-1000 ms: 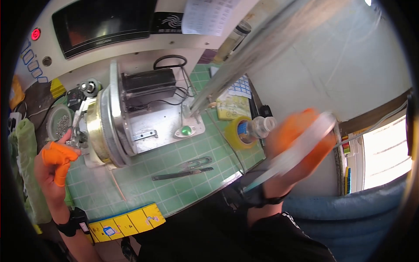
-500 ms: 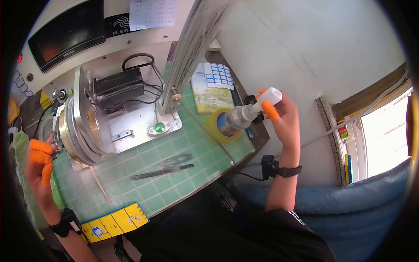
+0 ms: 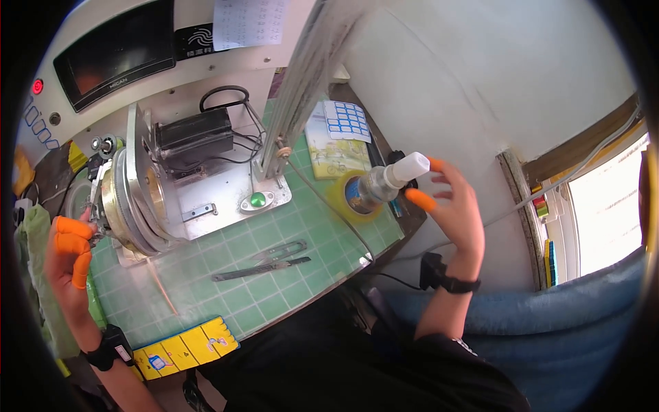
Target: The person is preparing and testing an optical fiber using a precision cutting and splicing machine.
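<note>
At the machine's round metal ring head (image 3: pixel 129 202), my left hand (image 3: pixel 72 257) is closed, with orange finger cots on its fingers. Its fingertips pinch at the ring's left edge; what lies between them is too small to make out. My right hand (image 3: pixel 456 206) is open beside a clear bottle (image 3: pixel 374 189), orange cots on its thumb and a finger. A white cap (image 3: pixel 410 168) sits on the bottle's mouth, apart from the fingers. The bottle stands tilted in view, inside a roll of yellowish tape (image 3: pixel 341 199).
Tweezers (image 3: pixel 285 253) and a dark slim blade-like tool (image 3: pixel 261 269) lie on the green gridded mat (image 3: pixel 257 302). A yellow ruler-like strip (image 3: pixel 185 350) lies at the front edge. A black motor (image 3: pixel 195 137) and green button (image 3: pixel 257 199) are behind. A thin cord (image 3: pixel 322 199) crosses the mat.
My right hand has let go of the white cap, which now rests on the bottle, and has drawn back to the right with its fingers spread. The left hand stays at the ring.
</note>
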A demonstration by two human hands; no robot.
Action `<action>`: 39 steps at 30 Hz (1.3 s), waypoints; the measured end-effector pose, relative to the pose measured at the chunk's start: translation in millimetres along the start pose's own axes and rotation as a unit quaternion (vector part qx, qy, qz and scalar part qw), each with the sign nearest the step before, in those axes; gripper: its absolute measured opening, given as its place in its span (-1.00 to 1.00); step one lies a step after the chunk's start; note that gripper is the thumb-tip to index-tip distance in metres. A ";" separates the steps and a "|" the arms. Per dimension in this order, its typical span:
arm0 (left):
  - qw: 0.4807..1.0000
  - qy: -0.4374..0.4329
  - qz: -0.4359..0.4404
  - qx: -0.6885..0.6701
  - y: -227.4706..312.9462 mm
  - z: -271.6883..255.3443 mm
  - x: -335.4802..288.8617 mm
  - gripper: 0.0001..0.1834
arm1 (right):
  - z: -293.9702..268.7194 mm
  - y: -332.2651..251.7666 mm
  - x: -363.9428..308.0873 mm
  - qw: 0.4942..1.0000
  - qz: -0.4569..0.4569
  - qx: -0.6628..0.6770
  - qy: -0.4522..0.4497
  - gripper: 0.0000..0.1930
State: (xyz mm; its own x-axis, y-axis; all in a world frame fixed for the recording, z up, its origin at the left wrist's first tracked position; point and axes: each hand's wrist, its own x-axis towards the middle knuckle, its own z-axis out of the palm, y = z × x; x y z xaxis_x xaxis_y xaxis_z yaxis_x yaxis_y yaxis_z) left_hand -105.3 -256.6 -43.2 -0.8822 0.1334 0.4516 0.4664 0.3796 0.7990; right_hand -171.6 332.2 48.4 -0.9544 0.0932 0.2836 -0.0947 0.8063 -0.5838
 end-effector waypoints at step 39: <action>0.997 0.047 0.057 0.028 30.1 12.4 22.9 -0.85 | 86.5 -172.8 -11.5 0.746 -0.172 0.608 -0.212 -0.69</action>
State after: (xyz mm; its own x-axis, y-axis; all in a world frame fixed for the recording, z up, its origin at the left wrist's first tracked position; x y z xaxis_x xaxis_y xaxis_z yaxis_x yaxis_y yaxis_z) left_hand -112.3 -230.8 -13.7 -0.8124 0.0942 0.5754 0.5569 0.4178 0.7179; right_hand -168.7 141.3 80.2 -0.7930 -0.3989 0.4605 -0.2955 -0.4092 -0.8633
